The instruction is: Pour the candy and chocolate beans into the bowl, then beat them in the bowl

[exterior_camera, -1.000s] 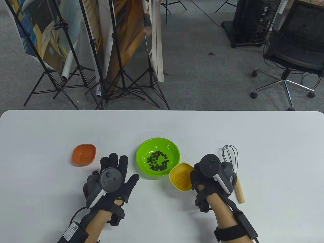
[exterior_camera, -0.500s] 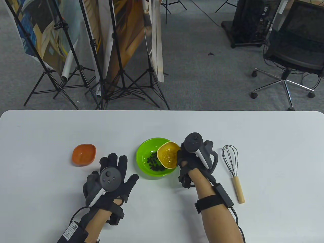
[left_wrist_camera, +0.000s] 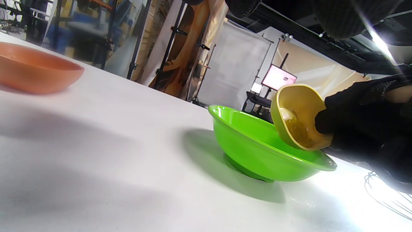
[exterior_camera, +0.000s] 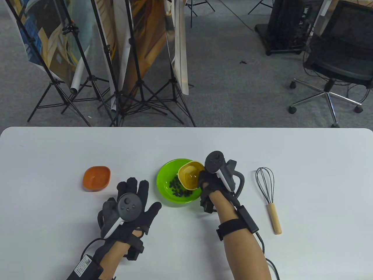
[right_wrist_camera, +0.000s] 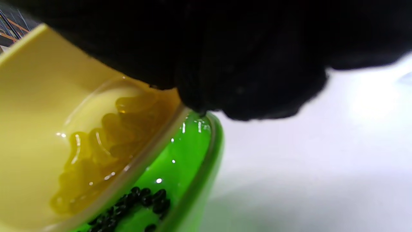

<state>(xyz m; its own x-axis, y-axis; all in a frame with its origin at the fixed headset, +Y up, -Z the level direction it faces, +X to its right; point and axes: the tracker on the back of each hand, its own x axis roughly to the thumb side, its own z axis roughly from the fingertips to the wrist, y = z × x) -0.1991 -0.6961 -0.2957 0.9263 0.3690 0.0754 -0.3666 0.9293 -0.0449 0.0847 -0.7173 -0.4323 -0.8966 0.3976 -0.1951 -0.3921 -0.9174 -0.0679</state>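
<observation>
My right hand (exterior_camera: 207,182) grips the small yellow bowl (exterior_camera: 190,175) by its rim and tilts it steeply over the green bowl (exterior_camera: 166,178). Amber candies (right_wrist_camera: 106,141) cling inside the yellow bowl (right_wrist_camera: 35,106), sliding toward its lower lip. Dark chocolate beans (exterior_camera: 178,188) lie in the green bowl's (left_wrist_camera: 254,148) bottom. In the left wrist view the yellow bowl (left_wrist_camera: 297,114) hangs above the green rim. My left hand (exterior_camera: 128,204) lies flat on the table, fingers spread, holding nothing, left of the green bowl.
An empty orange bowl (exterior_camera: 96,178) sits to the left on the white table (exterior_camera: 58,151). A wire whisk with a wooden handle (exterior_camera: 269,198) lies to the right of my right hand. Tripods and an office chair stand beyond the table's far edge.
My right hand lifted the yellow bowl from the table beside the whisk, carried it left over the green bowl and tipped it further. The left hand barely moved.
</observation>
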